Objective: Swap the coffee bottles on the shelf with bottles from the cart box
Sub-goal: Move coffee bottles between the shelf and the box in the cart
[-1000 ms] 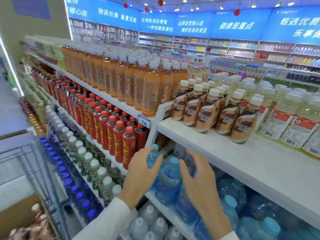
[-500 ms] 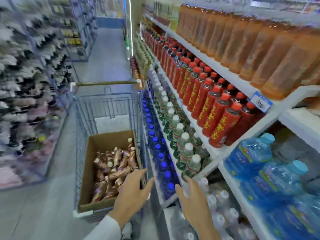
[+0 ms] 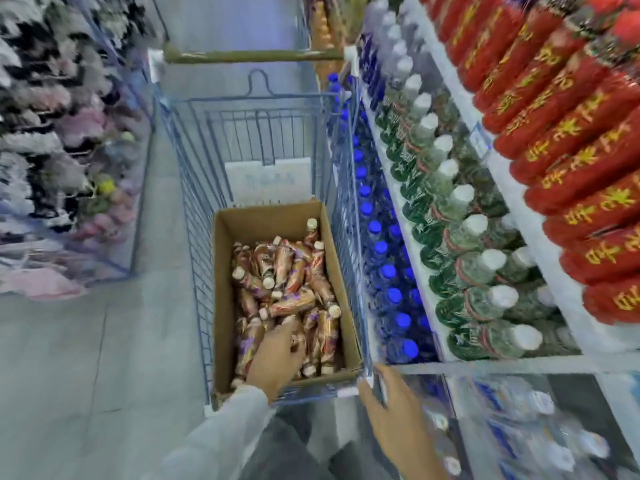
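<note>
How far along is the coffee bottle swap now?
Done: nothing shows as swapped; the box is heaped with coffee bottles. In hand: the left hand reaches onto them, grip unclear; the right hand is open at the cart corner. Left: seemingly the whole swap; the coffee shelf is out of view.

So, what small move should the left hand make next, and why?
Probably close the left hand around one of the coffee bottles under it and lift it out. The hand lies on the loose pile in the box, its grip is unclear, and the right hand rests at the cart corner.
</note>
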A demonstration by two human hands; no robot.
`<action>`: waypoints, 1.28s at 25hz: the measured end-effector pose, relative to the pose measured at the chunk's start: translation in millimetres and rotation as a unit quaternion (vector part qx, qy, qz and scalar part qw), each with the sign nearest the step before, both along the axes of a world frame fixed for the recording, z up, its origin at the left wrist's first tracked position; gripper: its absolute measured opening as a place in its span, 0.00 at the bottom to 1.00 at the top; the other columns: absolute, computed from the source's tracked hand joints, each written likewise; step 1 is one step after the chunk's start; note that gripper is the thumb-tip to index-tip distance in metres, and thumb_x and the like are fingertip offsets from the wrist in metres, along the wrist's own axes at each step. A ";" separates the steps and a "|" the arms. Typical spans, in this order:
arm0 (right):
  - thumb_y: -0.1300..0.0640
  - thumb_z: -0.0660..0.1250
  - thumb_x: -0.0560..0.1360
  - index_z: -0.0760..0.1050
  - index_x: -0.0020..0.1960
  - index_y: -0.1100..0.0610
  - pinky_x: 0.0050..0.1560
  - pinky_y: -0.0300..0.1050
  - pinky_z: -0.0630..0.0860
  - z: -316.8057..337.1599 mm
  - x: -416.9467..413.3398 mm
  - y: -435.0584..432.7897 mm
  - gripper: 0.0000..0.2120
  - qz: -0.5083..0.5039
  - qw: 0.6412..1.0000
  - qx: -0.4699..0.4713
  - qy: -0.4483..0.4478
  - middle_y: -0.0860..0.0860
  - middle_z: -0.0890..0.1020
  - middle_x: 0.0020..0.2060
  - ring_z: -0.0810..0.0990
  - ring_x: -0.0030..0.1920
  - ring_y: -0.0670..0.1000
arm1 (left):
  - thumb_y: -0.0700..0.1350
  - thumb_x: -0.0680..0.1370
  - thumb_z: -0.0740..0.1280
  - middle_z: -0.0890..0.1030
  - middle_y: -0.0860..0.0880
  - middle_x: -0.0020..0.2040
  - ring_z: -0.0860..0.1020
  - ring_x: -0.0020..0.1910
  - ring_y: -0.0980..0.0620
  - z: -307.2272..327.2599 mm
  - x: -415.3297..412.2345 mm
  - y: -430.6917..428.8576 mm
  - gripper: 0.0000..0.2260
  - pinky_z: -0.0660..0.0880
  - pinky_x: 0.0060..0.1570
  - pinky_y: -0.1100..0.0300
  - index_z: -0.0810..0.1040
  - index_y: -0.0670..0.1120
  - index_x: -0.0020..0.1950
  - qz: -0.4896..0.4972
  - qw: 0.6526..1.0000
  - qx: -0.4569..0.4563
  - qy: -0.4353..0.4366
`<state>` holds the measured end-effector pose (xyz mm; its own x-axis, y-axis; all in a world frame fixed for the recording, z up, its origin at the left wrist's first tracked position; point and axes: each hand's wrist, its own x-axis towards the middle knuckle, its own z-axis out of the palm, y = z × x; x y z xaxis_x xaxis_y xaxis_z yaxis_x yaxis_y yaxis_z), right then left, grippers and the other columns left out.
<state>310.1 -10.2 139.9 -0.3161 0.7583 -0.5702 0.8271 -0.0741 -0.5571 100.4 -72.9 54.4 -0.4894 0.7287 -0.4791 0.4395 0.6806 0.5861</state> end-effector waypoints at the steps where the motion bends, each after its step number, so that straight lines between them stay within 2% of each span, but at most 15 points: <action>1: 0.45 0.64 0.80 0.70 0.69 0.45 0.57 0.26 0.65 -1.4 -7.6 1.2 0.18 0.002 1.000 -0.008 -0.007 0.41 0.73 0.65 0.75 0.60 0.40 | 0.44 0.79 0.66 0.79 0.46 0.67 0.76 0.66 0.46 -16.0 -13.3 18.8 0.20 0.69 0.63 0.58 0.74 0.47 0.72 -0.015 1.000 -0.005 -0.008; 3: 0.47 0.66 0.79 0.71 0.63 0.42 0.51 0.19 0.62 -5.1 -19.2 4.6 0.13 -0.012 1.000 -0.014 -0.015 0.40 0.73 0.61 0.75 0.56 0.38 | 0.43 0.79 0.64 0.78 0.47 0.69 0.75 0.68 0.45 -51.0 -35.1 57.1 0.23 0.71 0.67 0.55 0.71 0.52 0.74 -0.045 0.999 -0.005 -0.023; 5: 0.46 0.69 0.78 0.72 0.61 0.41 0.53 0.20 0.58 -17.7 -25.4 6.9 0.13 -0.030 0.999 -0.024 -0.016 0.42 0.77 0.61 0.74 0.62 0.43 | 0.40 0.79 0.64 0.75 0.46 0.72 0.74 0.69 0.44 -91.2 -50.3 93.8 0.25 0.71 0.67 0.53 0.69 0.53 0.76 -0.094 0.995 -0.021 -0.020; 7: 0.42 0.70 0.76 0.75 0.62 0.41 0.57 0.19 0.54 -31.9 -27.8 10.4 0.15 -0.043 0.997 -0.049 -0.029 0.42 0.80 0.60 0.73 0.62 0.41 | 0.37 0.77 0.65 0.70 0.44 0.75 0.72 0.71 0.41 -134.4 -53.7 122.6 0.28 0.71 0.68 0.50 0.69 0.51 0.77 -0.161 0.986 -0.029 -0.003; 11: 0.47 0.72 0.75 0.75 0.56 0.33 0.64 0.36 0.70 -59.1 -28.9 20.4 0.14 -0.080 0.993 -0.079 -0.034 0.40 0.79 0.62 0.76 0.64 0.43 | 0.33 0.72 0.69 0.64 0.38 0.78 0.67 0.74 0.35 -186.3 -55.0 146.3 0.27 0.68 0.72 0.44 0.74 0.43 0.71 -0.257 0.966 0.009 0.034; 14: 0.48 0.73 0.73 0.71 0.49 0.20 0.51 0.21 0.67 -71.1 -33.3 23.0 0.22 -0.064 0.994 -0.068 -0.059 0.31 0.78 0.55 0.76 0.54 0.35 | 0.35 0.72 0.72 0.69 0.36 0.75 0.65 0.76 0.34 -207.5 -62.0 142.1 0.24 0.65 0.73 0.38 0.77 0.42 0.69 -0.302 0.947 0.070 0.087; 16: 0.46 0.73 0.73 0.69 0.48 0.19 0.48 0.17 0.64 -70.4 -37.7 22.9 0.21 -0.044 0.993 -0.088 -0.067 0.30 0.76 0.53 0.76 0.52 0.35 | 0.38 0.76 0.69 0.69 0.41 0.76 0.64 0.77 0.38 -213.1 -64.5 133.4 0.24 0.63 0.74 0.41 0.74 0.44 0.73 -0.316 0.938 0.093 0.112; 18: 0.44 0.71 0.74 0.70 0.50 0.23 0.47 0.18 0.64 -69.4 -38.6 24.6 0.17 -0.034 0.991 -0.107 -0.076 0.33 0.76 0.55 0.76 0.54 0.38 | 0.41 0.80 0.66 0.68 0.45 0.78 0.62 0.79 0.43 -208.3 -65.1 128.7 0.23 0.61 0.77 0.46 0.70 0.46 0.76 -0.256 0.956 0.100 0.100; 19: 0.44 0.72 0.74 0.68 0.52 0.22 0.48 0.20 0.65 -70.5 -36.6 26.5 0.19 -0.029 0.992 -0.104 -0.072 0.33 0.77 0.55 0.76 0.54 0.39 | 0.43 0.82 0.64 0.68 0.47 0.78 0.62 0.79 0.46 -202.8 -64.4 128.4 0.23 0.60 0.77 0.48 0.68 0.47 0.77 -0.214 0.968 0.099 0.080; 20: 0.45 0.72 0.73 0.67 0.53 0.21 0.49 0.22 0.66 -69.1 -34.4 29.4 0.21 -0.025 0.993 -0.097 -0.062 0.32 0.77 0.54 0.76 0.54 0.40 | 0.45 0.83 0.63 0.69 0.47 0.77 0.64 0.78 0.47 -197.0 -61.5 127.2 0.23 0.61 0.77 0.49 0.66 0.48 0.78 -0.168 0.979 0.100 0.050; 23: 0.46 0.71 0.75 0.71 0.52 0.28 0.57 0.32 0.67 -70.3 -35.3 41.6 0.14 -0.015 0.992 -0.118 -0.038 0.34 0.77 0.57 0.76 0.60 0.41 | 0.50 0.83 0.62 0.77 0.50 0.69 0.74 0.69 0.52 -160.2 -47.5 128.1 0.19 0.69 0.70 0.53 0.69 0.50 0.75 0.039 0.987 0.122 -0.097; 25: 0.44 0.69 0.76 0.69 0.55 0.31 0.60 0.35 0.67 -71.4 -39.8 54.0 0.12 0.012 0.992 -0.119 -0.029 0.34 0.76 0.58 0.75 0.61 0.41 | 0.49 0.83 0.64 0.80 0.54 0.64 0.76 0.66 0.55 -124.1 -37.2 122.5 0.16 0.71 0.66 0.58 0.74 0.53 0.70 0.190 0.955 0.154 -0.167; 28: 0.42 0.65 0.79 0.71 0.62 0.37 0.63 0.40 0.70 -81.2 -68.4 83.0 0.13 0.083 0.992 -0.096 -0.009 0.35 0.75 0.60 0.74 0.62 0.41 | 0.53 0.81 0.67 0.81 0.64 0.57 0.78 0.60 0.62 -73.3 -41.0 87.2 0.11 0.72 0.61 0.65 0.76 0.60 0.63 0.356 0.879 0.197 -0.249; 30: 0.45 0.64 0.80 0.72 0.66 0.43 0.65 0.42 0.72 -94.3 -110.1 105.0 0.14 0.157 0.986 -0.058 0.025 0.38 0.77 0.61 0.74 0.62 0.40 | 0.58 0.78 0.70 0.81 0.56 0.62 0.78 0.64 0.53 -51.9 -54.4 52.6 0.18 0.74 0.64 0.53 0.76 0.58 0.67 0.422 0.831 0.223 -0.286; 32: 0.50 0.64 0.81 0.71 0.70 0.48 0.66 0.41 0.70 -116.9 -167.9 126.9 0.18 0.235 0.971 -0.022 0.043 0.42 0.76 0.65 0.74 0.65 0.43 | 0.54 0.77 0.70 0.83 0.47 0.61 0.80 0.61 0.46 -33.1 -70.6 17.7 0.17 0.76 0.60 0.46 0.78 0.53 0.64 0.460 0.794 0.270 -0.293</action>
<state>142.3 116.7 22.9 -0.6700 0.4940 -0.5542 0.7252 0.2757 -0.6309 29.7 -55.2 21.3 -0.7416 0.3685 -0.5606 -0.5536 0.1359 0.8216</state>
